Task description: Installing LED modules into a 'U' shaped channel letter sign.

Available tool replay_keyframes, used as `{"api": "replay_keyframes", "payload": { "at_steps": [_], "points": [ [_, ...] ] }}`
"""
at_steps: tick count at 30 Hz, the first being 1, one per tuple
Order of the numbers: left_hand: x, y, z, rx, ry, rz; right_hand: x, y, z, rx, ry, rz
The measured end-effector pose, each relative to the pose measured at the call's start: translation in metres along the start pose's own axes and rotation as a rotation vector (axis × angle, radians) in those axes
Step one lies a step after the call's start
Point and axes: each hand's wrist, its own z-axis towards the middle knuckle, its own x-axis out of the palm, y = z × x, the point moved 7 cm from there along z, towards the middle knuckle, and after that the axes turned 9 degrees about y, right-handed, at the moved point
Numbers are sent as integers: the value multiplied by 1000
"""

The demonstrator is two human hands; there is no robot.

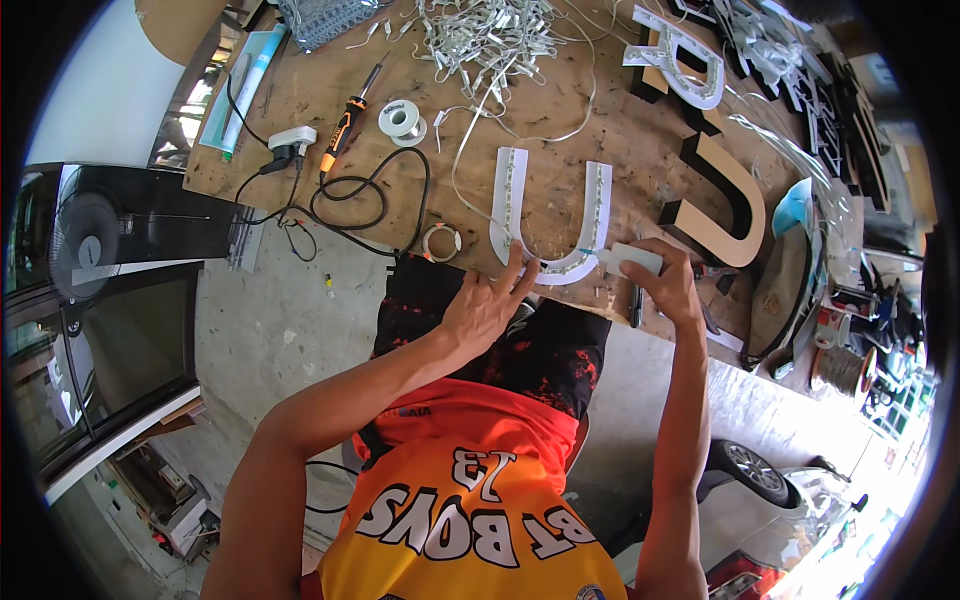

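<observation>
A white U-shaped letter panel (607,195) lies flat near the table's front edge, a line of small LED modules (514,190) running along it. My left hand (485,312) reaches to its lower left curve. Two of its fingers are stretched out and touch the panel beside the LEDs; nothing is visibly gripped. My right hand (676,290) is closed round a small white squeeze bottle (640,259) with a thin nozzle. The bottle is tilted nearly flat, its tip pointing left at the panel's right curve. Whether the tip touches the panel I cannot tell.
Left on the wooden table (300,80) are a soldering iron (345,128), a solder spool (402,122) and a tape roll (441,242). LED modules (490,40) are heaped behind. A black-and-brown U-shaped letter shell (735,190) stands right, near a marker (636,306).
</observation>
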Motion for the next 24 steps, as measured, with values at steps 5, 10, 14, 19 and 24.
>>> {"api": "replay_keyframes", "payload": {
  "at_steps": [5, 10, 14, 19, 24],
  "points": [
    [-1, 3, 1, -2, 109, -59, 10, -13, -31, 30, -93, 85],
    [2, 9, 6, -3, 180, -280, 32, -23, -47, 89, -135, 187],
    [0, 10, 3, 15, 203, -361, 44, -26, -56, 50, -222, 205],
    [4, 4, 0, -19, 109, -204, 49, -30, -59, 72, -270, 276],
    [11, -1, -4, -72, 89, -34, 39, -21, -34, 39, -237, 258]
  ]
}}
